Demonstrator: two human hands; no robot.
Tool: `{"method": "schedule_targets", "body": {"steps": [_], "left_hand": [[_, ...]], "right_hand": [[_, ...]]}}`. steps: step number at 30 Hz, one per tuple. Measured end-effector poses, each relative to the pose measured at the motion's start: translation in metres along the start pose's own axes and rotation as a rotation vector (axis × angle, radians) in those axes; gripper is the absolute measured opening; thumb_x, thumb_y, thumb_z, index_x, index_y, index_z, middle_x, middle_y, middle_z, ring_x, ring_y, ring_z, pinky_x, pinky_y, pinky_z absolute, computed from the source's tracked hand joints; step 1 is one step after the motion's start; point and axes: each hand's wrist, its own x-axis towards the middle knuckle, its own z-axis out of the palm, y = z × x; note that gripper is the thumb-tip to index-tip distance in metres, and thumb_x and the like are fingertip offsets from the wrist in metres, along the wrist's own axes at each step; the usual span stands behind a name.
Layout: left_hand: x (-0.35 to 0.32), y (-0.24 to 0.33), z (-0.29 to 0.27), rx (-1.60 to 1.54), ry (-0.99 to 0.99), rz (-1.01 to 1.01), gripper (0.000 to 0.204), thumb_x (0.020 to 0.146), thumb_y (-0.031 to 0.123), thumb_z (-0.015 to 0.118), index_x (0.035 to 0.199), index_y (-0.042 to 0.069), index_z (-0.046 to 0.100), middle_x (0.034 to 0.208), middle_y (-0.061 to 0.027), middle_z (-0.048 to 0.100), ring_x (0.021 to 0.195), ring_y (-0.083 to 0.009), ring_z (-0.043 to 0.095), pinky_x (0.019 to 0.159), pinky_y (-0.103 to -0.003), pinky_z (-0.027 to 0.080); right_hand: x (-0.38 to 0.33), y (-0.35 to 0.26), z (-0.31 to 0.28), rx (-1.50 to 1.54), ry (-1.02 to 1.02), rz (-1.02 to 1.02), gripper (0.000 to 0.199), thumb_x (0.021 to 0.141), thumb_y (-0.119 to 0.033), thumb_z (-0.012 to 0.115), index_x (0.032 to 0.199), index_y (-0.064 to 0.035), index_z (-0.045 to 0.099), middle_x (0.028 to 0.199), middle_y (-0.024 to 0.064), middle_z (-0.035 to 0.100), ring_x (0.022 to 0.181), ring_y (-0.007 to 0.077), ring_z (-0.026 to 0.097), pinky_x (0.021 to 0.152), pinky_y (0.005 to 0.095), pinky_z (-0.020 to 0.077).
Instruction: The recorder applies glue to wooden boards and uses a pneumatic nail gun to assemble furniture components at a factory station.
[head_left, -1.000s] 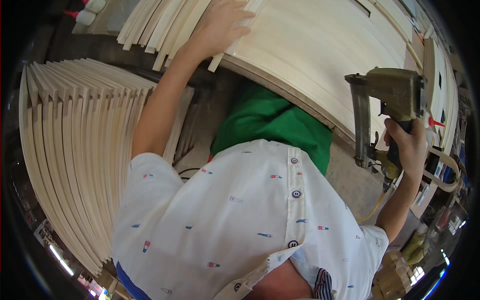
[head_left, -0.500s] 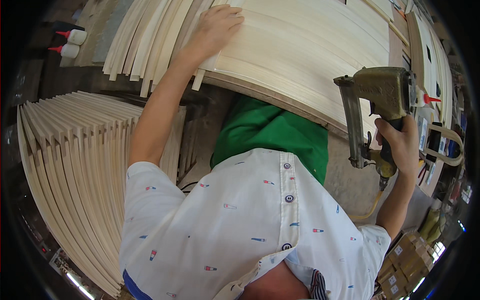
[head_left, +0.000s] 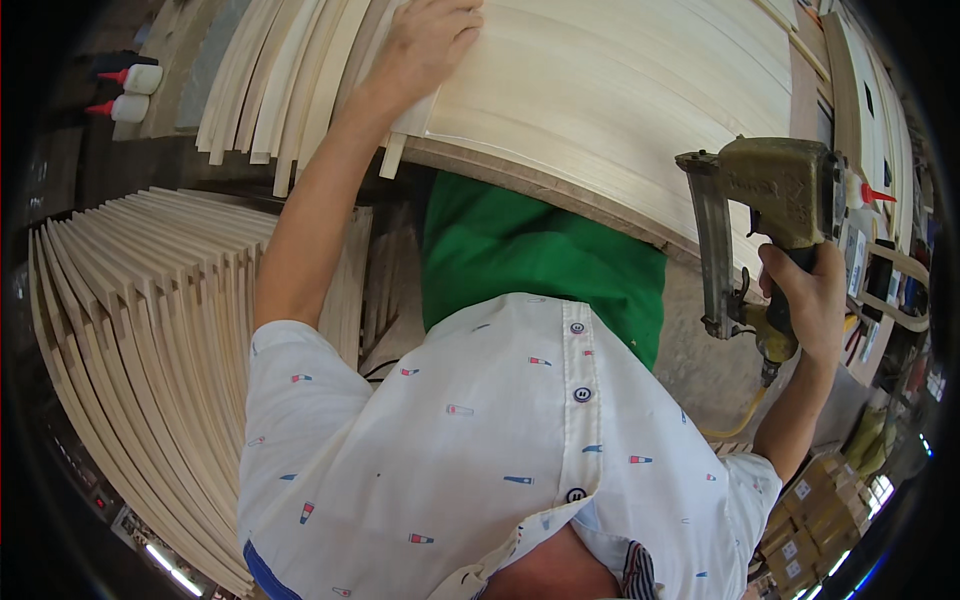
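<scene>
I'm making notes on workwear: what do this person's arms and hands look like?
The left hand and right hand are bare, with no gloves or wristwear showing. The forearms are uncovered too. The sleeves are short and white, scattered with small prints, mostly red and blue.

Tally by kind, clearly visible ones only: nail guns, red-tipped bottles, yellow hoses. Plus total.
Nail gun: 1, in the right hand
Red-tipped white bottles: 3, two at upper left, one at right, partly hidden behind the nail gun
Yellow hose: 1, below the nail gun
Total: 5
</scene>
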Motion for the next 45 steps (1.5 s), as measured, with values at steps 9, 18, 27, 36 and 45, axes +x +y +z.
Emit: {"method": "schedule_targets", "body": {"steps": [9, 18, 27, 36, 45], "left_hand": [[0.018, 0.004, -0.003, -0.112, 0.038, -0.017, 0.007, 0.078, 0.005, 0.060, 0.079, -0.002, 0.062, 0.089, -0.0154, 0.063, 0.090, -0.0329, 0.057, 0.082, -0.041, 0.046], [0.023, 0.005, 0.001, -0.148, 0.034, -0.067, 0.008, 0.078, 0.004, 0.060, 0.076, -0.003, 0.060, 0.083, -0.0149, 0.060, 0.083, -0.0316, 0.058, 0.076, -0.039, 0.047], [0.008, 0.005, -0.009, -0.201, -0.014, -0.111, 0.014, 0.081, 0.009, 0.060, 0.086, -0.003, 0.062, 0.091, -0.0167, 0.060, 0.089, -0.0335, 0.056, 0.081, -0.040, 0.045], [-0.107, 0.020, -0.079, -0.142, -0.358, -0.468, 0.044, 0.079, 0.004, 0.068, 0.122, 0.005, 0.059, 0.132, -0.0099, 0.052, 0.128, -0.0252, 0.044, 0.106, -0.035, 0.036], [-0.111, 0.003, -0.067, -0.041, -0.281, -0.430, 0.038, 0.080, 0.001, 0.066, 0.117, 0.003, 0.063, 0.126, -0.0082, 0.058, 0.125, -0.0243, 0.047, 0.104, -0.036, 0.039]], "right_hand": [[0.000, -0.003, 0.005, 0.015, -0.005, -0.023, 0.019, 0.077, -0.009, 0.068, 0.084, 0.0049, 0.057, 0.062, 0.0055, 0.058, 0.054, 0.0101, 0.053, 0.050, 0.0243, 0.0406], [-0.002, -0.005, 0.002, 0.013, -0.023, -0.013, 0.017, 0.076, -0.009, 0.067, 0.082, 0.0050, 0.059, 0.062, 0.0056, 0.058, 0.053, 0.0105, 0.053, 0.050, 0.0245, 0.0404], [-0.003, 0.000, 0.008, 0.012, -0.010, 0.013, 0.018, 0.077, -0.009, 0.067, 0.084, 0.0054, 0.060, 0.064, 0.0065, 0.059, 0.054, 0.0114, 0.054, 0.051, 0.0250, 0.0411], [0.000, 0.026, 0.010, -0.187, 0.221, 0.180, 0.021, 0.080, -0.017, 0.068, 0.088, 0.0012, 0.062, 0.063, 0.0040, 0.059, 0.053, 0.0108, 0.054, 0.050, 0.0259, 0.0410], [-0.007, 0.074, -0.013, -0.070, 0.339, 0.274, 0.021, 0.078, -0.020, 0.067, 0.083, -0.0001, 0.060, 0.060, 0.0041, 0.058, 0.052, 0.0109, 0.054, 0.049, 0.0254, 0.0420]]}}
